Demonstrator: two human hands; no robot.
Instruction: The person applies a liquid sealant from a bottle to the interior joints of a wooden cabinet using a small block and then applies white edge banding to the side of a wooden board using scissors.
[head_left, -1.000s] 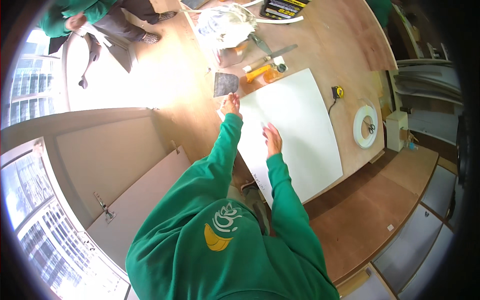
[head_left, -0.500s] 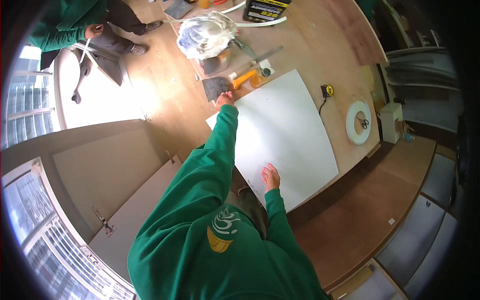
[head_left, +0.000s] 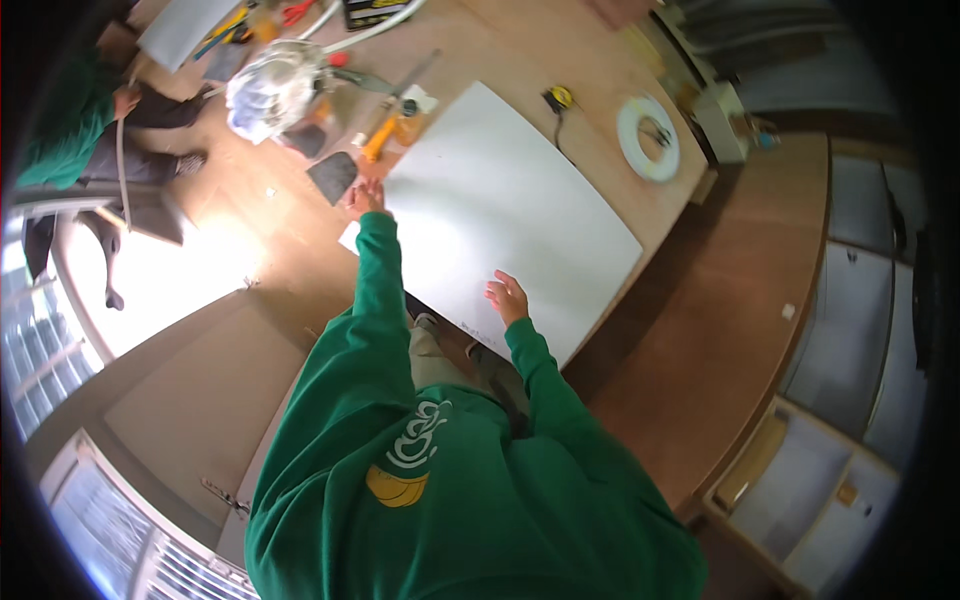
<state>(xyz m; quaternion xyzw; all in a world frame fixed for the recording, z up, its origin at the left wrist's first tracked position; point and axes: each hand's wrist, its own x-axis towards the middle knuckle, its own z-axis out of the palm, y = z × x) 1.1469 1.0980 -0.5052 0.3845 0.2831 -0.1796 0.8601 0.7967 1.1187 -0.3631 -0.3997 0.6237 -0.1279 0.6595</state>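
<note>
A large white panel [head_left: 520,200] lies on the wooden table in front of me. At its far left edge is my left hand [head_left: 367,199], fingers apart, next to a dark grey flat pad [head_left: 332,178]. Nothing shows in that hand; whether it touches the panel's edge is hard to tell. My right hand [head_left: 509,299] is over the nearer part of the panel, open with the fingers spread and holding nothing. Just beyond my left hand lie an orange-handled tool [head_left: 379,140] and a small amber container [head_left: 408,128].
A crumpled plastic bag [head_left: 272,92] sits farther left. Toward the right are a yellow tape measure [head_left: 559,98] and a white roll of edging [head_left: 630,140] with scissors [head_left: 656,132]. At the far left, a person in a green sleeve [head_left: 60,140] holds a long thin strip [head_left: 123,170].
My view has turned, so the table and its things sit farther left and higher in the picture. My left hand's fingers look more spread. My right hand stays over the panel.
</note>
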